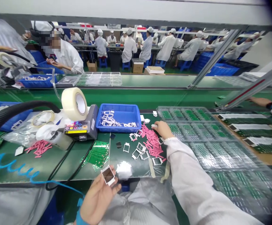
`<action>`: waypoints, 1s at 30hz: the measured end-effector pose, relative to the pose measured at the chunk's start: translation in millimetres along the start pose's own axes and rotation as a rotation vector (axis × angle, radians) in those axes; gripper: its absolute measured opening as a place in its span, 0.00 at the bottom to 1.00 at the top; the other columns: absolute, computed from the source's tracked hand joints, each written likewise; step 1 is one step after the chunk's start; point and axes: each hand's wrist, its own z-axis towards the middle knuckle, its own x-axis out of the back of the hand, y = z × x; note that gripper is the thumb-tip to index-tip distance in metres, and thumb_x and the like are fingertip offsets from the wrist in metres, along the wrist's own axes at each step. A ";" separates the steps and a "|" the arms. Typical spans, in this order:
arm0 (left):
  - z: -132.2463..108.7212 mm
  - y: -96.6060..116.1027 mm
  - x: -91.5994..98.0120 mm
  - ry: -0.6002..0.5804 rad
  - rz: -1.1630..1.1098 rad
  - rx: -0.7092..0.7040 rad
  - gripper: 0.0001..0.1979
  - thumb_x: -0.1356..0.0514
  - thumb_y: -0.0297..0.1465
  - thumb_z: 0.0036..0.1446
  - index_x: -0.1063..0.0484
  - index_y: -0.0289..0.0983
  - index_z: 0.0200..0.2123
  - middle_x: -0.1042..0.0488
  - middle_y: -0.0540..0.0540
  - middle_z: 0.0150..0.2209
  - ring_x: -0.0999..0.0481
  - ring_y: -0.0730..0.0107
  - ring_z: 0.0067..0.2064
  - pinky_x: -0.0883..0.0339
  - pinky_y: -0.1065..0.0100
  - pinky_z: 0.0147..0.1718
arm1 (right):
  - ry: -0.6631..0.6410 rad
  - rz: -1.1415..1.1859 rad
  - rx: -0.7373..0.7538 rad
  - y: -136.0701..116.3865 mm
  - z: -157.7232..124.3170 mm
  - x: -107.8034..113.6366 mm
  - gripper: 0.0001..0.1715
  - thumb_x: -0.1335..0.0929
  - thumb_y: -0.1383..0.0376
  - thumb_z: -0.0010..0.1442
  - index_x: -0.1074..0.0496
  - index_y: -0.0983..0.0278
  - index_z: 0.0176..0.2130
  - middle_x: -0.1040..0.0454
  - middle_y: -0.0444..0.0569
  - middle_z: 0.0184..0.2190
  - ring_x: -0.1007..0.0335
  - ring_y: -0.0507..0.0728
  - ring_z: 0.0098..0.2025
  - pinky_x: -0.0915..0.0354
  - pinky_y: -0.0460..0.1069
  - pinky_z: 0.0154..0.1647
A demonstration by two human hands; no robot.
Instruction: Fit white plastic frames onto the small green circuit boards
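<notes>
My left hand (100,195) is at the front edge of the bench, palm up, gripping a small dark screen in a white frame (108,175) between thumb and fingers. Farther back, my right hand (163,129) is closed with a small white piece (154,125) at its fingertips. Just below that hand lies a heap of pink strips (152,140). Loose white frames (139,151) are scattered left of the heap. A pile of white pieces (124,170) lies right of my left hand. Green circuit boards (98,153) are fanned out behind it.
A blue tray (119,128) holds white frames. Left of it, a tape roll (71,103) rests on a grey device (92,122). Clear trays of green boards (199,143) cover the right side. Black cables and a blue coiled cord (21,170) run at left. People work across the bench.
</notes>
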 end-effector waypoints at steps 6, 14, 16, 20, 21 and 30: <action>2.9 -1.1 -1.5 -0.051 0.002 -0.017 0.15 0.35 0.32 0.48 0.24 0.39 0.43 0.23 0.46 0.38 0.27 0.66 0.38 0.30 0.59 0.41 | 0.070 0.138 0.009 -7.8 -12.3 17.3 0.14 0.35 0.60 0.62 0.30 0.67 0.44 0.28 0.50 0.43 0.30 0.56 0.43 0.33 0.56 0.45; 5.6 2.9 -20.7 -0.205 0.124 -0.129 0.20 0.32 0.37 0.44 0.24 0.39 0.42 0.33 0.41 0.58 0.38 0.51 0.58 0.39 0.50 0.53 | -0.202 0.818 0.285 -96.0 -127.7 61.6 0.27 0.36 0.57 0.58 0.37 0.60 0.56 0.29 0.41 0.26 0.31 0.50 0.23 0.33 0.47 0.25; 3.5 3.0 -29.4 -0.274 0.171 -0.135 0.20 0.32 0.39 0.43 0.23 0.39 0.41 0.38 0.41 0.61 0.40 0.47 0.60 0.41 0.48 0.55 | -0.403 1.142 0.280 -122.5 -164.0 62.0 0.30 0.31 0.57 0.52 0.36 0.59 0.54 0.35 0.37 0.22 0.36 0.48 0.18 0.37 0.44 0.18; -4.4 3.9 -37.8 -0.339 0.269 -0.158 0.19 0.32 0.42 0.41 0.22 0.36 0.36 0.32 0.37 0.55 0.31 0.46 0.52 0.37 0.50 0.50 | -0.549 1.398 0.224 -156.0 -201.7 49.2 0.29 0.30 0.59 0.50 0.36 0.59 0.51 0.37 0.36 0.21 0.39 0.46 0.15 0.41 0.42 0.15; -6.7 4.7 -37.8 -0.342 0.294 -0.163 0.20 0.32 0.43 0.41 0.22 0.36 0.35 0.31 0.36 0.53 0.30 0.45 0.51 0.35 0.50 0.48 | -0.557 1.399 0.233 -159.7 -204.2 45.9 0.29 0.30 0.59 0.51 0.36 0.59 0.52 0.36 0.37 0.21 0.39 0.47 0.16 0.41 0.43 0.15; -17.9 14.3 -35.5 -0.279 0.308 -0.207 0.18 0.31 0.40 0.41 0.21 0.38 0.36 0.34 0.39 0.55 0.30 0.48 0.53 0.41 0.50 0.55 | 0.112 0.798 0.704 -167.9 -195.9 47.3 0.08 0.36 0.65 0.59 0.26 0.59 0.35 0.34 0.45 0.24 0.37 0.53 0.26 0.38 0.49 0.26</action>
